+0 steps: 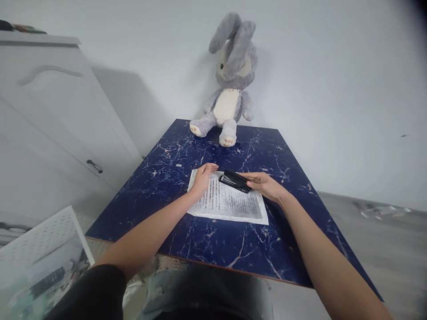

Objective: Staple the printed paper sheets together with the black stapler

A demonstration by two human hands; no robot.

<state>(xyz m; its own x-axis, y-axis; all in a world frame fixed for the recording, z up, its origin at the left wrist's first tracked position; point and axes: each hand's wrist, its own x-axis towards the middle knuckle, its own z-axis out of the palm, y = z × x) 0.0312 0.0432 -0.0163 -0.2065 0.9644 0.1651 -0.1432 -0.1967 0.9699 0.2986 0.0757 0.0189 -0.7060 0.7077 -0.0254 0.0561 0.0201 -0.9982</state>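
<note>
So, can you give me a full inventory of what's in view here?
table: one, dark blue marbled, centre
printed paper: at least one sheet, white, on the table
stapler: one, black, over the paper
small strip: one, pale, left of the paper
plush rabbit: one, grey and cream, table's far end
cabinet: one, white, left
perforated container: one, white, lower left; contents blurred
wall: pale, behind
floor: grey, right, with blurred whitish items
sleeve: one, black, lower left
left hand: one, bare, at the paper's left side
right hand: one, bare, holding the stapler
</note>
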